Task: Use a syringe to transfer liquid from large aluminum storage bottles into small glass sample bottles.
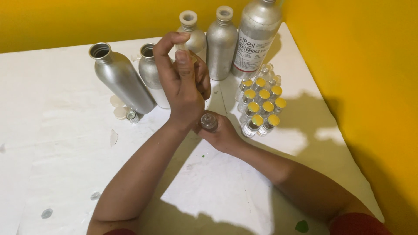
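My right hand (225, 137) rests low on the white table (56, 130) and grips a small clear glass vial (209, 122), open mouth up. My left hand (183, 85) is raised just above the vial, its fingers curled round a small pale object (181, 46) pinched under the thumb; most of that object is hidden, so its kind is unclear. Just right of the hands stands a cluster of several small clear vials with yellow caps (261, 106), with a few uncapped vials (267, 72) behind them.
Several silver metal bottles stand at the back: two open ones (119, 80) (149, 72), two with white stoppers (197, 37) (221, 43) and a tall labelled one (257, 37). White caps (118, 109) and a tiny vial (132, 116) lie by the leftmost bottle. Yellow walls (361, 65) close the corner.
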